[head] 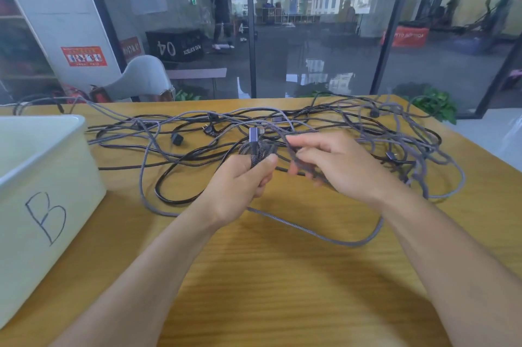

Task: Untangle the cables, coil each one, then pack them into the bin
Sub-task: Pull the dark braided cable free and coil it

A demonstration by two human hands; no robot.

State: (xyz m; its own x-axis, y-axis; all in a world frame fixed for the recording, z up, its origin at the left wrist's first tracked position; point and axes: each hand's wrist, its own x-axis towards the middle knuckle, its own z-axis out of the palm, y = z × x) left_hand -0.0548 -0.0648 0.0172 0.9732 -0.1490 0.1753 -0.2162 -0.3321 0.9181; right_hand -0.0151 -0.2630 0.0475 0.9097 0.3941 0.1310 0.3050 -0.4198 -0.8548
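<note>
Your left hand (245, 177) is curled around a small bunch of loops of the gray braided cable (316, 229). Your thumb presses the loops against your fingers. The silver plug (253, 134) of that cable sticks up just above your hand.

Your right hand (336, 161) is just beside the left one. Its fingers are bent around a strand of the same gray cable, and the strand runs over to the bunch in your left hand. Both hands are lifted a little above the table (282, 290).

From your hands the gray cable drops down and makes a big loop on the table near you, then goes up to the right.

Behind your hands lies the tangled pile of cables (367, 123). Some are black and smooth, some are gray and braided. They cross over each other all the way across the far side of the table. A few black plugs lie among them.

The white bin (42, 177) stands on the left side of the table. It has a big letter B written on its side. A gray chair (141, 75) stands behind the table, near a glass wall (310, 36).
</note>
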